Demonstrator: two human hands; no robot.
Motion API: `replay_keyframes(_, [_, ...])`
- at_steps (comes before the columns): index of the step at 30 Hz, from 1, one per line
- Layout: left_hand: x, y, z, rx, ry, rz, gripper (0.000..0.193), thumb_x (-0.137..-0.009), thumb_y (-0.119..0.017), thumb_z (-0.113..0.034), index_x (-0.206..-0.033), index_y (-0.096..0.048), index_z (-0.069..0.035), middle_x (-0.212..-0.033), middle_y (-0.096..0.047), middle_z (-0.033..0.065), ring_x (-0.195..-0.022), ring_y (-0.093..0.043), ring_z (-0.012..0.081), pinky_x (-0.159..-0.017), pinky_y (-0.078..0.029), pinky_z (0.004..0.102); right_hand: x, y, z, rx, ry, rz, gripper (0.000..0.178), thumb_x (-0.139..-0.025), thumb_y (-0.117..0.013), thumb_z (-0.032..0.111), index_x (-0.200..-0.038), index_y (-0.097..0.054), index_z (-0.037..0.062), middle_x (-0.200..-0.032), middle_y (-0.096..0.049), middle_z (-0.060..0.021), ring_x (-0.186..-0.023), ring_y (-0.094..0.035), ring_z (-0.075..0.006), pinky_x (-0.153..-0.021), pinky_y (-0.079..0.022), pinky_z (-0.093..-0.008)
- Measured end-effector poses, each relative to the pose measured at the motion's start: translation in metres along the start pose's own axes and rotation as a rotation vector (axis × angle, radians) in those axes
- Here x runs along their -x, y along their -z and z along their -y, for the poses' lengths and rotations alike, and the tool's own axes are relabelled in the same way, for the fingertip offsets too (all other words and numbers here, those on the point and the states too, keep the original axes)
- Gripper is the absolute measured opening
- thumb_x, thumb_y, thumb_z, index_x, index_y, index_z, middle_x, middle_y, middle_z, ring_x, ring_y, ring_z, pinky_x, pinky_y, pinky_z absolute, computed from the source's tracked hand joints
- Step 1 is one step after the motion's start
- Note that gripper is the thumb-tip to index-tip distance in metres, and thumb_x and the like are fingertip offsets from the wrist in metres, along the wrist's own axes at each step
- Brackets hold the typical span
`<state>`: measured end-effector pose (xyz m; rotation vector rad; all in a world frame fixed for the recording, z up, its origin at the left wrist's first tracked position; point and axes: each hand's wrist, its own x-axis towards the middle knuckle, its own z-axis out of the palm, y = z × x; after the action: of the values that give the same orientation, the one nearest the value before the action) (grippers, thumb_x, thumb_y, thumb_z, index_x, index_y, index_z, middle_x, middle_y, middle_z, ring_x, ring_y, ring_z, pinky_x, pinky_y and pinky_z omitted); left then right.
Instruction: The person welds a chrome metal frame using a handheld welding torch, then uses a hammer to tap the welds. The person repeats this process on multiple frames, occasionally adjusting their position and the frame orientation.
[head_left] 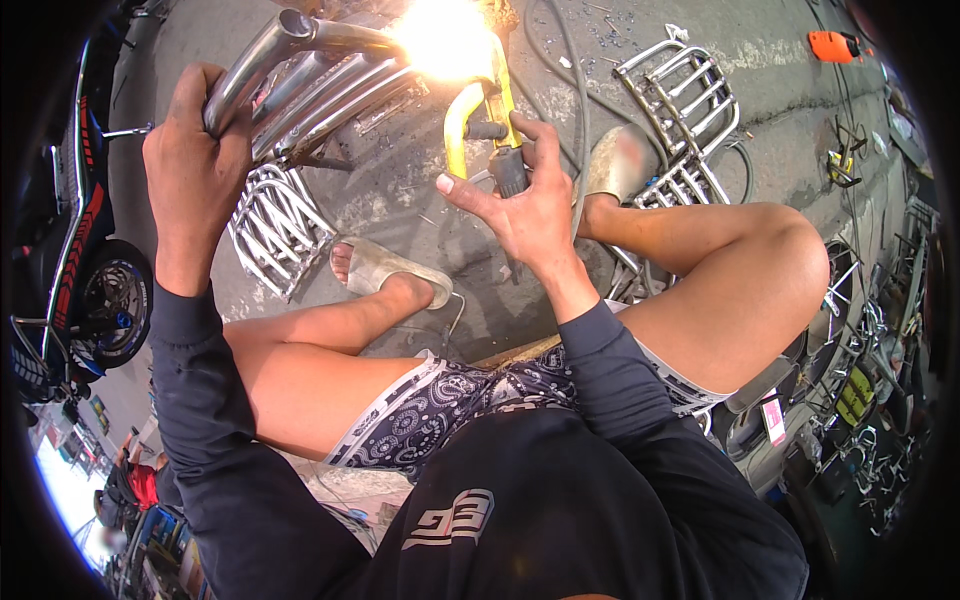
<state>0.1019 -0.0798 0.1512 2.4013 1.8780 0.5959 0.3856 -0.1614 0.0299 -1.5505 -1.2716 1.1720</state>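
My left hand (198,150) is closed around a bent shiny metal tube (265,60), part of a rack of parallel tubes (335,95) tilted up at the upper left. In my right hand (530,200) is a yellow and black welding torch (497,110); thumb and forefinger sit on either side of its black lower end (508,172). A bright white-orange glare (447,38) burns at the torch's upper end, beside the rack's tubes. The glare hides the spot where torch and metal meet.
A finished-looking tube rack (270,225) lies on the concrete floor near my left foot, with another (685,95) beyond my right foot. Grey cables (580,90) curl across the floor. A motorcycle (85,250) stands at far left. Metal parts (890,400) are heaped at right.
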Motion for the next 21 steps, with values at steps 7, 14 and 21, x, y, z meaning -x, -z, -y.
replay_keyframes(7, [-0.016,0.004,0.002,-0.029,0.08,0.038,0.018,-0.091,-0.064,-0.012,-0.106,-0.06,-0.002,-0.076,-0.064,0.0237,-0.075,-0.065,0.0463,-0.067,-0.052,0.0421,0.001,-0.009,0.002,-0.216,-0.053,-0.027,0.094,-0.072,-0.098,0.039,-0.134,-0.039,-0.0016,-0.112,-0.071,-0.0234,-0.1,-0.072,-0.0247,-0.088,-0.058,-0.0377])
replay_keyframes(14, [-0.021,0.002,-0.005,-0.067,0.108,0.041,0.018,-0.093,-0.064,-0.015,-0.106,-0.061,-0.002,-0.076,-0.064,0.0242,-0.074,-0.066,0.0456,-0.069,-0.052,0.0434,-0.004,-0.029,-0.002,-0.223,-0.04,-0.077,0.093,-0.072,-0.098,0.041,-0.131,-0.04,-0.0018,-0.11,-0.071,-0.0217,-0.1,-0.071,-0.0249,-0.087,-0.058,-0.0382])
replay_keyframes(21, [-0.02,0.002,-0.012,-0.093,0.117,0.032,0.016,-0.093,-0.064,-0.014,-0.103,-0.062,-0.001,-0.074,-0.063,0.023,-0.07,-0.066,0.0429,-0.069,-0.052,0.0424,-0.007,-0.036,-0.003,-0.284,-0.053,-0.059,0.09,-0.074,-0.097,0.041,-0.131,-0.041,-0.0021,-0.11,-0.07,-0.0221,-0.102,-0.071,-0.0253,-0.088,-0.057,-0.0379])
